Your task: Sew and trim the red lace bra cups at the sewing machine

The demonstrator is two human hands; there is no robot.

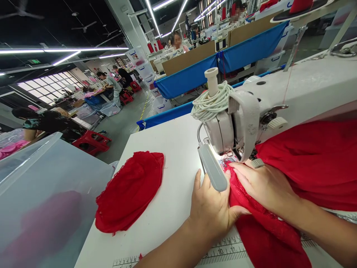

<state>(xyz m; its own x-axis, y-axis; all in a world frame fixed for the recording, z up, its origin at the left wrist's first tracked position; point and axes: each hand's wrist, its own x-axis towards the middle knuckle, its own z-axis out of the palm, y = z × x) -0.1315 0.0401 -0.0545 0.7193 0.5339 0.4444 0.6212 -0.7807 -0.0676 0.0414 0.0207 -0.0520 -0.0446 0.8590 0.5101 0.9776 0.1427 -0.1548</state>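
At my far left, a translucent plastic bin (pixel 86 169) stands against the table's side, something pinkish showing blurred through its wall. Beyond it a person in a dark top (pixel 50 123) leans over a work surface, near a red stool (pixel 92 141). On my white table (pixel 175 186), well apart from my hands, lies a flattened red piece (pixel 131 191) with a ruffled edge. Farther back, a blue sheet (pixel 186 82) hangs below cardboard panels.

Next comes the machine's head end, with a coil of pale cord (pixel 209 106) looped around a white post. Below it a slim grey lamp (pixel 213 167) slants down in front of my left fingers, hiding some of their tips. My left hand (pixel 210 206) is spread open, its thumb laid over the left edge of the red cloth (pixel 267 238). That cloth runs from under the needle area of the sewing machine (pixel 312 85) toward me, across the ruler markings (pixel 220 253) on the tabletop. The machine's curved guard partly covers the stitching spot.

My right hand (pixel 267 186) lies over the cloth, fingertips close to the presser foot; I can't tell whether it pinches or only presses. At far right, more red fabric (pixel 315 160) spreads beneath the machine's arm.
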